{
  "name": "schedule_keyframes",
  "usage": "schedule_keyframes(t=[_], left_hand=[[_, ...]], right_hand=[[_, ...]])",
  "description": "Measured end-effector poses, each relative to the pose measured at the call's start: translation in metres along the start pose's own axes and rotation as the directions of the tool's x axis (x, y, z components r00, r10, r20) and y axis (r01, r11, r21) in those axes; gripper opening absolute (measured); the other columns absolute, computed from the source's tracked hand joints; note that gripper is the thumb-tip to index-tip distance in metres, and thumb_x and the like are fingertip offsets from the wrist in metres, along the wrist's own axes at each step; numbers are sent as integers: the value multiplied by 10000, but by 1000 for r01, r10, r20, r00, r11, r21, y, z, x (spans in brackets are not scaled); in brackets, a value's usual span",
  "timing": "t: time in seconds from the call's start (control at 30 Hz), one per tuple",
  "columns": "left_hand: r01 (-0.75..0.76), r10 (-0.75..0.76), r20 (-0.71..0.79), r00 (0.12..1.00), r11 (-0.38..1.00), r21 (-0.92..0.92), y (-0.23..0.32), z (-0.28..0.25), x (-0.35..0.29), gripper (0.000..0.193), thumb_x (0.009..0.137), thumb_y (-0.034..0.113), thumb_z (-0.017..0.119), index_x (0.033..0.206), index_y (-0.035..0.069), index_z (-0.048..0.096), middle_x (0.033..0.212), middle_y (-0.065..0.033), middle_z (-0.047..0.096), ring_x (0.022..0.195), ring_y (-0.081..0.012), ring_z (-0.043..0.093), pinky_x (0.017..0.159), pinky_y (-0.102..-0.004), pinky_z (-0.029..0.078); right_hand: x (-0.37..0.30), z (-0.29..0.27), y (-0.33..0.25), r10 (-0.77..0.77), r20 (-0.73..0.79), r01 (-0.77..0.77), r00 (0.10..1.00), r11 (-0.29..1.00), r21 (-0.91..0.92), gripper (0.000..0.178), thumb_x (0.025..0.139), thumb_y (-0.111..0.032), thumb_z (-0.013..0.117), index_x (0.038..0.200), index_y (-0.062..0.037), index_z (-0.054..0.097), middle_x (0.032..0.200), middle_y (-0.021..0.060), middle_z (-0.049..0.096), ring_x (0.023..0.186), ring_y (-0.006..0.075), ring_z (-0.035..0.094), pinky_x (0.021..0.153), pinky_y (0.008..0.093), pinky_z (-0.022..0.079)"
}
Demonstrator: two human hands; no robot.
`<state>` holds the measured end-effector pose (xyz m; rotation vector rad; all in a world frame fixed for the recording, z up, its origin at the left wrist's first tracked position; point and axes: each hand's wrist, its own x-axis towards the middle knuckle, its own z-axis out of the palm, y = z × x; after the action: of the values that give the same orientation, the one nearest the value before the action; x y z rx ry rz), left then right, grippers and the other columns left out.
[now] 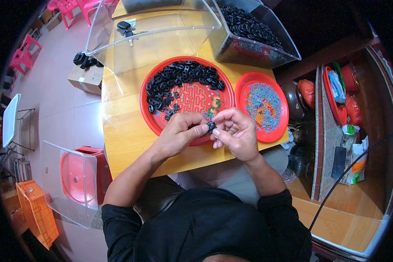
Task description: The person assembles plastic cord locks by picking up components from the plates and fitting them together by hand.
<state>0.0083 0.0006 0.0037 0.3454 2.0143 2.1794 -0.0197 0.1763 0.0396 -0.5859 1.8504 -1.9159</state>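
A small black plastic part (211, 126) is held over the near rim of a large round red tray (145, 114). My left hand (181, 133) pinches it from the left between thumb and forefinger. My right hand (239, 136) closes on its right side with thumb and fingertips, the other fingers curled; whether a tiny piece sits in that pinch is hidden. A heap of similar black parts (170, 81) lies along the tray's far and left sides. Beside it, a smaller red tray (280, 131) holds many thin grey metal pieces (263, 107), too small to name exactly.
On the yellow wooden table (124, 148) stand a clear plastic bin (153, 37) and another bin (257, 48) full of black parts. Keys (127, 29) lie at the back left. Right is a shelf with a phone (339, 161); left, a red stool (76, 174) and an orange crate (37, 214).
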Motion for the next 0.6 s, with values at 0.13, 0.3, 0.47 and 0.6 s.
schedule_keyframes(t=[0.13,0.3,0.47,0.6], left_hand=[[-2,3,28,1000,998,-60,-7,-1,0,191,839,162,549,748,-4,573,624,-14,493,602,-92,460,549,-258,365],[146,-107,130,986,927,-347,3,-15,2,195,886,208,524,764,63,569,602,69,446,532,-16,341,468,-175,243],[267,-204,195,959,880,-392,10,-5,-1,225,891,228,517,760,53,569,598,60,457,513,-15,351,452,-175,249],[306,-223,245,943,870,-386,6,-7,0,223,898,234,509,775,56,566,618,49,460,539,-20,383,469,-174,285]], right_hand=[[-1,-3,1,6,24,-6,1000,1000,22,197,781,67,527,969,8,520,728,50,570,607,63,556,515,189,484],[-4,-10,2,-98,74,106,992,988,-116,232,766,88,535,992,35,527,716,81,581,599,101,560,544,217,472],[6,-11,-4,-500,284,560,819,584,-588,172,759,14,607,926,9,564,735,85,560,654,181,568,558,299,453],[4,-11,-2,-459,220,496,861,659,-565,107,769,-9,611,866,10,569,715,105,545,636,204,562,532,297,437]])
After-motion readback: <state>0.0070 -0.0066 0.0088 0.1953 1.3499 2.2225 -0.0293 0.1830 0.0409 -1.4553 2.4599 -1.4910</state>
